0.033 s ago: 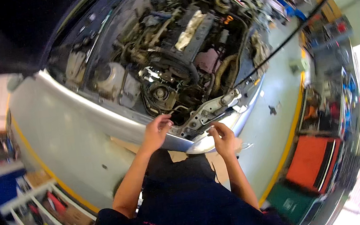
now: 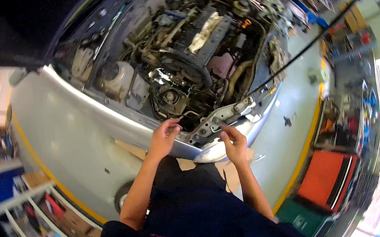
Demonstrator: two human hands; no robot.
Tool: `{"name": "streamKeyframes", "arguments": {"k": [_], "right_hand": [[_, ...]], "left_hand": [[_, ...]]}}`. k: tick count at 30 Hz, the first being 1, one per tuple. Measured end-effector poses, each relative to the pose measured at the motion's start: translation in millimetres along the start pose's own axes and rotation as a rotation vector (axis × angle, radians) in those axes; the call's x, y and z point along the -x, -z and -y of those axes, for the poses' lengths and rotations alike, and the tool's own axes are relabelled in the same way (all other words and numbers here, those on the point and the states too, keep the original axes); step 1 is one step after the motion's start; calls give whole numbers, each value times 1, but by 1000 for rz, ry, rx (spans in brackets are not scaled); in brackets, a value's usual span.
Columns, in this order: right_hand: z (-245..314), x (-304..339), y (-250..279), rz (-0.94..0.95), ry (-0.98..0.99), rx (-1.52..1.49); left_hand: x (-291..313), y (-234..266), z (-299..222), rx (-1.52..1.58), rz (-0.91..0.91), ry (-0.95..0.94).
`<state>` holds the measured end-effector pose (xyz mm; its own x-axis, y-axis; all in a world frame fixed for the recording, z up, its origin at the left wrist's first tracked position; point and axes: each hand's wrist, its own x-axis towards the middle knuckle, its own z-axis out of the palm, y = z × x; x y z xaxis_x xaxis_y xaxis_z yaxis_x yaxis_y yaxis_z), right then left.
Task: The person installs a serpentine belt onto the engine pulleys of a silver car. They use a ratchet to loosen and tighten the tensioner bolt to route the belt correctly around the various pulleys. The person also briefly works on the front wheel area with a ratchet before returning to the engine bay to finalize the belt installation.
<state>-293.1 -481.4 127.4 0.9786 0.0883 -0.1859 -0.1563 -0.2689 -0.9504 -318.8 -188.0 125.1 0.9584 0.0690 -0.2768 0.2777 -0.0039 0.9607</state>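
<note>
My left hand (image 2: 166, 137) is over the silver car's front fender (image 2: 103, 115), beside the edge of the engine bay. Its fingers are bent loosely and apart, and nothing shows between them. To the right, my right hand (image 2: 234, 144) hovers by the front corner of the bumper (image 2: 215, 149). Its fingers are curled but spread, with no object visible in them. Between and beyond the hands runs the bare metal front crossmember (image 2: 216, 120). A round pulley-like part (image 2: 169, 96) sits in the engine bay, past my left hand. Farther in lies the dark engine cover (image 2: 217, 35) with a pale crumpled cloth (image 2: 204, 32) on it.
A black prop rod (image 2: 307, 43) slants up from the front crossmember to the right. On the left stands a sectioned tool tray (image 2: 31, 206); a wheel (image 2: 122, 197) is near my left forearm. An orange case (image 2: 325, 177) and a green box (image 2: 301, 216) stand at the right.
The view has shifted slightly, and more of the wheel beside my left forearm shows. Both hands stay almost where they were, with the right fingers raised a little.
</note>
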Motion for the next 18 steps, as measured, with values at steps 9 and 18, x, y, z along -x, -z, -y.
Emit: {"name": "streamKeyframes", "arguments": {"k": [9,18], "right_hand": [[45,-148,-41,139,299,133],[52,-282,-141,71,861,895]], "left_hand": [[-47,-44,24,467,-407,89],[-193,-43,85,669,-777,-5]]}}
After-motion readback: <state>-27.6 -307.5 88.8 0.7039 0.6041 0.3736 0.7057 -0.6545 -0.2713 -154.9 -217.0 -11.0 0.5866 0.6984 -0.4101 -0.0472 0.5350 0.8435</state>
